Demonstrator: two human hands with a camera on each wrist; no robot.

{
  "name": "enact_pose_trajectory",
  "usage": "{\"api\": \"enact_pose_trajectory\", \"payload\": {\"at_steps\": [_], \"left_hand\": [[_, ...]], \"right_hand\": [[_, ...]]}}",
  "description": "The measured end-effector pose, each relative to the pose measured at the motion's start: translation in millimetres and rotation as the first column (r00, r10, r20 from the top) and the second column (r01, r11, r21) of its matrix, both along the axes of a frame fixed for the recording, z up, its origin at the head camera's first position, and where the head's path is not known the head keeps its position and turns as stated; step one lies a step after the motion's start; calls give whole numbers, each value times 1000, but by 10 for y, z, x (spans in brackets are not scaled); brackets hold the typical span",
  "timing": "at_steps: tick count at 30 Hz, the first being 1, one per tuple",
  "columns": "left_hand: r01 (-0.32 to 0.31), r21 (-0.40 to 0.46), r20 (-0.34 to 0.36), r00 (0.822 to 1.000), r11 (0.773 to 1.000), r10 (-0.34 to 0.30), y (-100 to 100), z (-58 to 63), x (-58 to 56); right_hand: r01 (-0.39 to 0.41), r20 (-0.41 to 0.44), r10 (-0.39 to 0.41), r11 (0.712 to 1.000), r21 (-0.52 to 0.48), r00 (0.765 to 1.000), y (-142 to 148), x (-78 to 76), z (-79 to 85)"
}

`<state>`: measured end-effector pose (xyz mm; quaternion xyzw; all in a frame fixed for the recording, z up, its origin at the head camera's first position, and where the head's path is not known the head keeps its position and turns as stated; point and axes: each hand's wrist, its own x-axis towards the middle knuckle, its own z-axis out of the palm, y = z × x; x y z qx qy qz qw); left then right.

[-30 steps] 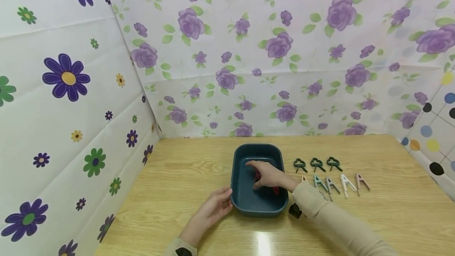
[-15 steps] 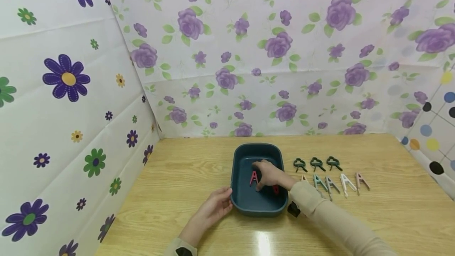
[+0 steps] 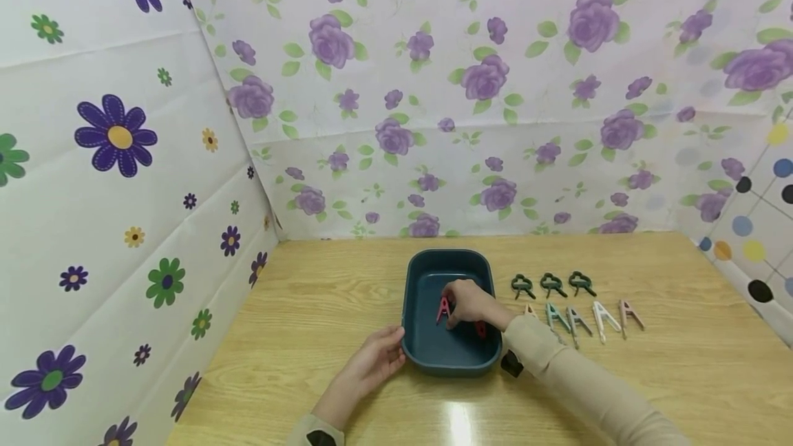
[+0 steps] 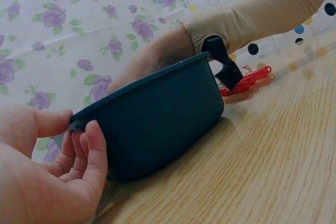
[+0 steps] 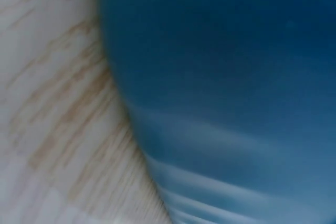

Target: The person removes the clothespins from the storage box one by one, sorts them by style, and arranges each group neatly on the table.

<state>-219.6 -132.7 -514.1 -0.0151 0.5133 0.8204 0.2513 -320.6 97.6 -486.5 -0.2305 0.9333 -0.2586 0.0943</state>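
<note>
In the head view, a dark teal plastic bin stands on the wooden table. My left hand holds its left rim; in the left wrist view the thumb lies at the rim and the curled fingers are against the outer wall. My right hand reaches down inside the bin, fingers bent, right beside a red clothespin. Whether the fingers pinch anything is hidden. Another red piece shows under the right wrist. The right wrist view has only a blurred blue-teal surface and wood grain.
Right of the bin lie three dark green clips in a row. Nearer are several clothespins, among them a teal one, a white one and a pink one. Flowered cloth hangs behind the table.
My right hand has drawn back slightly rightward within the bin and its fingers have bent closer together, uncovering the red clothespin. My left hand stays at the rim.
</note>
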Motion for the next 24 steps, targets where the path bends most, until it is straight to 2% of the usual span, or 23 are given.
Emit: {"api": "enact_pose_trajectory", "payload": {"at_steps": [5,13,21,24], "left_hand": [[-7,-4,5,1000,1000,7,0,11,8],[-7,-5,0,1000,1000,7,7,18,18],[1,1,-1,1000,1000,-1,3,12,7],[4,1,-5,1000,1000,-4,-2,13,11]], "right_hand": [[-30,3,30,999,11,1000,10,14,33],[-124,58,120,989,75,991,62,11,97],[-92,60,90,995,33,994,60,14,117],[-110,69,108,993,39,992,74,26,124]]}}
